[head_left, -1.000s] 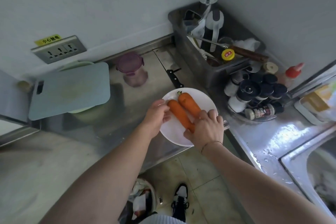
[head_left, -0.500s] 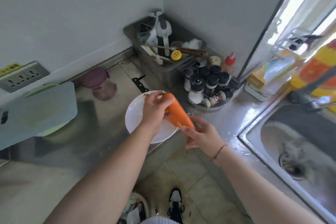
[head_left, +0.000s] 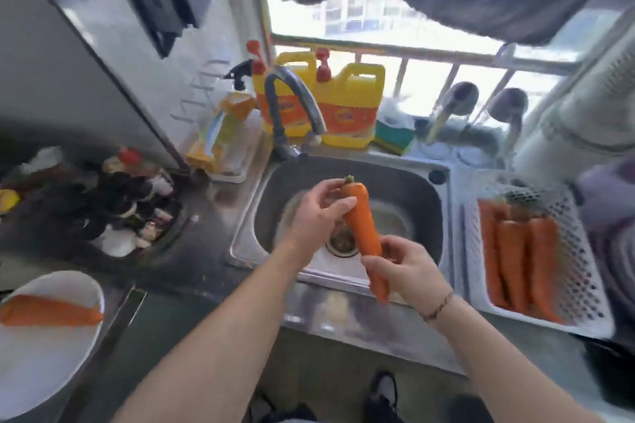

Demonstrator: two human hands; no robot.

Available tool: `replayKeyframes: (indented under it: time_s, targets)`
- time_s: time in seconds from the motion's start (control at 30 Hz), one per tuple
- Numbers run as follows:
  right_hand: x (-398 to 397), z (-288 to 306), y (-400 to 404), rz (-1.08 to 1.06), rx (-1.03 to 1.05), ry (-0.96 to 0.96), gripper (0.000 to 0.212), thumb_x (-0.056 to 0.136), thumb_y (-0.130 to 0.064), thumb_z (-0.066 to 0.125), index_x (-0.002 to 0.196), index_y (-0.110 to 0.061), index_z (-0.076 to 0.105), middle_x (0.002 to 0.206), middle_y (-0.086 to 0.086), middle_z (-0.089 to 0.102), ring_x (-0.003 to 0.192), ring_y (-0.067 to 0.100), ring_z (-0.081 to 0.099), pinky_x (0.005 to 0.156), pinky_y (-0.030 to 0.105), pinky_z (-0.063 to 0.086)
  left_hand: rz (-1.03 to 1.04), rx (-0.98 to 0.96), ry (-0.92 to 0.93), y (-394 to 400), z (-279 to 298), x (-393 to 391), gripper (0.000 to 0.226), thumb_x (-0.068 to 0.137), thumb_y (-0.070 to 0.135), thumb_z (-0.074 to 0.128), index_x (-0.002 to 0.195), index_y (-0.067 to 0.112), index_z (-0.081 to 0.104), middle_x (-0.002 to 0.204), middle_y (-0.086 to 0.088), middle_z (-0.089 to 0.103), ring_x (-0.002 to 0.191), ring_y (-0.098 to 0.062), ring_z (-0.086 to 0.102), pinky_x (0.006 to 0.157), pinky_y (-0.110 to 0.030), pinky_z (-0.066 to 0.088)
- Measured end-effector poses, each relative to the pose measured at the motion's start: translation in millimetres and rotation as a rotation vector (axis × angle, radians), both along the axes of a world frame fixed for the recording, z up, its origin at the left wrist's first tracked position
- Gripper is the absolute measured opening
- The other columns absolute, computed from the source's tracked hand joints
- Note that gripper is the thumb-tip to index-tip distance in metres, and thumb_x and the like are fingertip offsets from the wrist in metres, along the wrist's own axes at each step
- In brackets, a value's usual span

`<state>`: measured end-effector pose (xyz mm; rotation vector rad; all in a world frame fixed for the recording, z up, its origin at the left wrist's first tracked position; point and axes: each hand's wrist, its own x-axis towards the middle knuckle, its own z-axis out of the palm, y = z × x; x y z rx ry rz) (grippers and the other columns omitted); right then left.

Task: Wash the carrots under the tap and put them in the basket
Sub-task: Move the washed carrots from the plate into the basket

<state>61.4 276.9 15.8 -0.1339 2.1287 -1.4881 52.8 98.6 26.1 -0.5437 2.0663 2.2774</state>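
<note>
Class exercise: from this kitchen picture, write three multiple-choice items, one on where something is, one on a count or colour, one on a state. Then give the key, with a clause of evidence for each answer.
1. Where is the carrot that both hands hold?
A. Over the sink
B. On the white plate
C. In the basket

2. How many carrots lie on the white plate?
A. None
B. One
C. Three

3. What is the tap doing?
A. Running hard
B. Showing no stream
C. Lying detached in the sink

Key:
1 A, the left hand and right hand hold it above the sink drain.
2 B, a single plate carrot lies there.
3 B, no water shows under its spout.
</note>
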Motion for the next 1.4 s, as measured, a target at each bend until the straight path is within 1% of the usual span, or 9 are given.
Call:
replayKeyframes:
  time_s: [0.2, 0.3, 0.4, 0.53, 0.77, 0.93, 1.17, 1.27, 1.4]
  targets:
    - [-21.5, 0.7, 124.3, -0.299, 0.24, 0.168, 0.024, 0.082, -0.029, 0.077, 0.104, -0.027, 0.065, 0.083, -0.013, 0.07, 0.078, 0.001, 0.065, 0.07, 0.015, 0.05, -0.312, -0.237, 0.079, 141.3, -13.5, -67.1, 0.045, 0.078, 0.026, 0.075, 0.121, 0.026, 0.06, 0.104, 0.002, 0.068, 0.084, -0.012, 0.063, 0.087, -0.038, 0.057]
    - [-30.7, -2.1, 168.7, -0.392, 0.334, 0.169, 0.03, 0.078, -0.029, 0.08, 0.105, -0.021, 0.072, 0.084, -0.01, 0.067, 0.082, 0.01, 0.065, 0.081, 0.03, 0.054, -0.419, -0.387, 0.103, 190.5, -23.5, -89.6, 0.049, 0.081, 0.026, 0.075, 0.128, 0.025, 0.061, 0.109, 0.002, 0.069, 0.088, -0.011, 0.063, 0.094, -0.041, 0.054]
    - [-41.9, -6.5, 191.2, -0.375, 0.344, 0.113, 0.026, 0.076, -0.037, 0.081, 0.099, -0.038, 0.068, 0.09, -0.01, 0.066, 0.09, 0.015, 0.064, 0.086, 0.039, 0.054, -0.49, -0.626, 0.085, 218.8, -28.3, -103.3, 0.06, 0.081, 0.039, 0.071, 0.138, 0.027, 0.056, 0.113, 0.003, 0.066, 0.111, -0.018, 0.059, 0.103, -0.042, 0.046]
    - [-54.0, -12.5, 196.6, -0.344, 0.412, 0.073, 0.056, 0.079, -0.043, 0.075, 0.129, -0.036, 0.05, 0.114, -0.006, 0.068, 0.103, 0.018, 0.065, 0.092, 0.039, 0.053, -0.513, -0.847, 0.014, 232.4, -24.4, -114.5, 0.054, 0.092, 0.039, 0.066, 0.143, 0.031, 0.05, 0.098, 0.018, 0.042, 0.129, -0.022, 0.039, 0.117, -0.043, 0.025]
    - [-59.1, -24.0, 182.9, -0.155, 0.558, 0.157, 0.037, 0.088, -0.023, 0.065, 0.123, -0.022, 0.054, 0.115, 0.005, 0.066, 0.104, 0.026, 0.063, 0.088, 0.035, 0.05, -0.6, -1.17, 0.09, 221.6, -46.8, -118.5, 0.056, 0.085, 0.047, 0.06, 0.137, 0.03, 0.05, 0.133, 0.007, 0.06, 0.138, -0.019, 0.027, 0.118, -0.056, -0.006]
    - [-62.2, -29.9, 179.2, -0.069, 0.619, 0.202, 0.044, 0.091, -0.021, 0.058, 0.134, -0.024, 0.052, 0.123, 0.003, 0.062, 0.109, 0.025, 0.061, 0.092, 0.037, 0.05, -0.61, -1.404, 0.105, 215.4, -53.3, -110.1, 0.063, 0.086, 0.055, 0.058, 0.143, 0.032, 0.043, 0.157, 0.002, 0.023, 0.146, -0.026, 0.004, 0.117, -0.059, -0.008]
    - [-64.2, -13.3, 158.0, -0.027, 0.889, 0.402, 0.028, 0.1, -0.04, 0.042, 0.114, -0.029, 0.064, 0.108, -0.003, 0.072, 0.095, 0.021, 0.069, 0.066, 0.025, 0.041, -0.692, -1.279, -0.015, 183.4, -59.2, -97.0, 0.066, 0.097, 0.064, 0.037, 0.156, 0.042, 0.018, 0.166, 0.005, 0.011, 0.151, -0.022, -0.004, 0.119, -0.057, -0.009]
    - [-62.0, -8.2, 120.4, 0.012, 0.781, 0.486, 0.027, 0.1, -0.042, 0.045, 0.113, -0.032, 0.066, 0.106, -0.007, 0.072, 0.094, 0.015, 0.068, 0.06, 0.016, 0.033, -0.621, -1.237, -0.023, 144.5, -56.2, -79.2, 0.063, 0.099, 0.058, 0.04, 0.155, 0.034, 0.026, 0.165, 0.007, 0.016, 0.151, -0.019, 0.001, 0.121, -0.053, -0.002]
    - [-56.2, -10.4, 43.9, 0.217, 0.719, 0.546, 0.027, 0.098, -0.042, 0.047, 0.115, -0.031, 0.064, 0.11, -0.005, 0.071, 0.099, 0.02, 0.066, 0.071, 0.026, 0.042, -0.489, -1.231, -0.035, 64.1, -54.5, -43.9, 0.056, 0.098, 0.05, 0.048, 0.149, 0.031, 0.04, 0.16, 0.007, 0.029, 0.148, -0.02, 0.016, 0.121, -0.044, 0.009]
